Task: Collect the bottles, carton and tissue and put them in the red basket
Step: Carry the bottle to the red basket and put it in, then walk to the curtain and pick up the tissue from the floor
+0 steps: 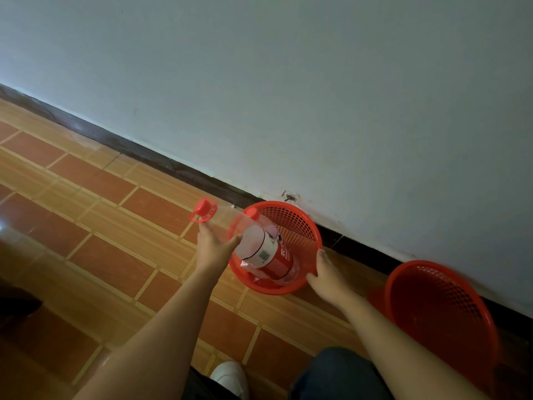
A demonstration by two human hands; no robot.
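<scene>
Fingers (pixel 323 256) of right hand (pixel 326 272) on red basket (pixel 305 226) rim

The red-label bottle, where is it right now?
In the head view it lies tilted inside the red basket by the wall, the bottle sitting between the left hand and the right hand, which grips the rim.

floor (pixel 95 203): orange-brown tiles with pale grout lines
on it by the wall: red basket (pixel 300 226); second red basket (pixel 438 307)
near edge: white shoe (pixel 230 376)
</scene>
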